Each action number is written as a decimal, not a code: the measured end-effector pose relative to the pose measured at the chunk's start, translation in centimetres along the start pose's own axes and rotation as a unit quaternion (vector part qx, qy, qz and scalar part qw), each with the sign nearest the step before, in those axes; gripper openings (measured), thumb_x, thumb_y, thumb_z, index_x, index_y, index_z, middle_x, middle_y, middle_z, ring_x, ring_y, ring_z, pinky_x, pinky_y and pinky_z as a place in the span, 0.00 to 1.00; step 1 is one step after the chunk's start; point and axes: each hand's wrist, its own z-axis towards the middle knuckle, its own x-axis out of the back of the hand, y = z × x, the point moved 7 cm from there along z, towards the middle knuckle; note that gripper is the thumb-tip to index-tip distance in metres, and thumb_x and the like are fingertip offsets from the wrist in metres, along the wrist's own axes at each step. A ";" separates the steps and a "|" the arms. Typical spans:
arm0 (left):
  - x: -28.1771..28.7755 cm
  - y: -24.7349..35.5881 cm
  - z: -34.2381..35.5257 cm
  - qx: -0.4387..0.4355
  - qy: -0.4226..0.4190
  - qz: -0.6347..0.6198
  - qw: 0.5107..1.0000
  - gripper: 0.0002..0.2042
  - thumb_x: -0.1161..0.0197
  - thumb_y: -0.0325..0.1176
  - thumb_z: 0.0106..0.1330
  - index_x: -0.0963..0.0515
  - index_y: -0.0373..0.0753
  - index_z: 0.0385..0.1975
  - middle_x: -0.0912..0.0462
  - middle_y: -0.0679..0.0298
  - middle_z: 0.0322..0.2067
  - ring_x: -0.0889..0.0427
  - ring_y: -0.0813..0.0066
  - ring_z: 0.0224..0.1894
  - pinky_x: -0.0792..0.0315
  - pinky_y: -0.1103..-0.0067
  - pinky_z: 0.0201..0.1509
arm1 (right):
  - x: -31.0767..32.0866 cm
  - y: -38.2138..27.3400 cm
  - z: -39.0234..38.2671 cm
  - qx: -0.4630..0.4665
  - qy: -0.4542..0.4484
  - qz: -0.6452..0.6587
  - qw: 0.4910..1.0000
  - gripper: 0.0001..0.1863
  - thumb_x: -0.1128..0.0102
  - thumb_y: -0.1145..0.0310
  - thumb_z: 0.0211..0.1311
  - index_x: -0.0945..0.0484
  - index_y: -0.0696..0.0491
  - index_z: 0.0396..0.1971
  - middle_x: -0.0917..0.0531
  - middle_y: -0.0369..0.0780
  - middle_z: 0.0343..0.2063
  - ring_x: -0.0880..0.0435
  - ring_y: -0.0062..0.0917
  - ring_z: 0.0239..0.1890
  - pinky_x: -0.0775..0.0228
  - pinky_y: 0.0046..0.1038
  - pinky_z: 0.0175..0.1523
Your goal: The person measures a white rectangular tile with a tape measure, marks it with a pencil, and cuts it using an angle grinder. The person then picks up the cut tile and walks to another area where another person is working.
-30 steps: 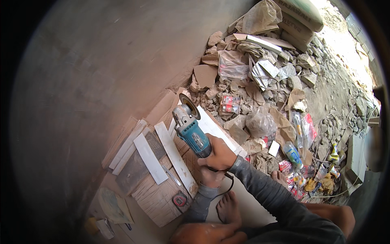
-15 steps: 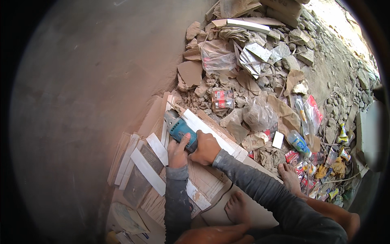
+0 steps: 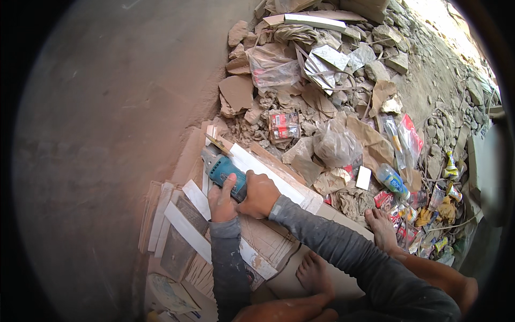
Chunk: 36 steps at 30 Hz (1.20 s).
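Both hands are wrapped round a teal angle grinder (image 3: 227, 173) with a grey metal head. My left hand (image 3: 222, 204) grips its body from the near left, thumb on top. On the right side, my right hand (image 3: 260, 195) closes round the rear of the body. The grinder's thin disc (image 3: 219, 145) stands at the far end, beside a long white strip (image 3: 268, 173) of tile or board; whether the two touch I cannot tell. Under and around my hands lie stacked brown boards (image 3: 265, 232) and a white strip (image 3: 188, 231) on the left.
A bare grey wall or floor surface (image 3: 118, 134) with reddish dust fills the left. Beyond the boards spreads rubble with broken stones (image 3: 236, 92), plastic bags (image 3: 337, 145), a plastic bottle (image 3: 393, 181) and wrappers. My bare feet (image 3: 314, 275) are close by the boards.
The whole view has shifted slightly, so the scene sits further left. Both hands keep hold of the angle grinder, and its disc shows more clearly.
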 end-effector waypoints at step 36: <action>1.0 -1.0 0.5 0.004 0.019 0.030 0.999 0.21 0.34 0.42 0.75 0.21 0.28 0.53 0.14 0.56 0.47 0.13 0.69 0.46 0.20 0.74 0.53 | 0.3 0.2 0.0 -0.008 0.001 -0.008 1.000 0.41 0.21 0.46 0.44 0.22 0.70 0.43 0.13 0.60 0.38 0.10 0.51 0.42 0.16 0.41 0.50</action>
